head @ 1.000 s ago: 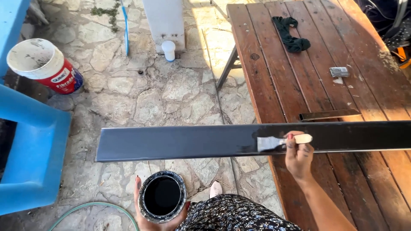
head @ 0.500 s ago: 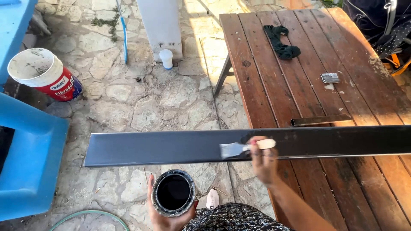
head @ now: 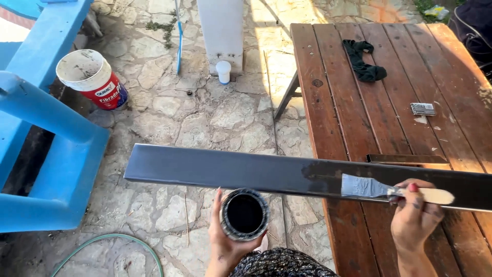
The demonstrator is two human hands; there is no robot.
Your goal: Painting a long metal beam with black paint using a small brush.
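1. Moving back rightward along the long dark board [head: 230, 172], the brush [head: 382, 191] now sits over the table [head: 333, 102], where half a second ago it was nearer the board's middle; wet strokes show beside it.
2. The right hand [head: 415, 215] is clamped on the brush handle; the left hand [head: 225, 246] is wrapped around the black paint can [head: 244, 214], below the board.
3. Counted: one board, one brush, one can, one white-and-red bucket [head: 92, 79], one black cloth [head: 363, 61].
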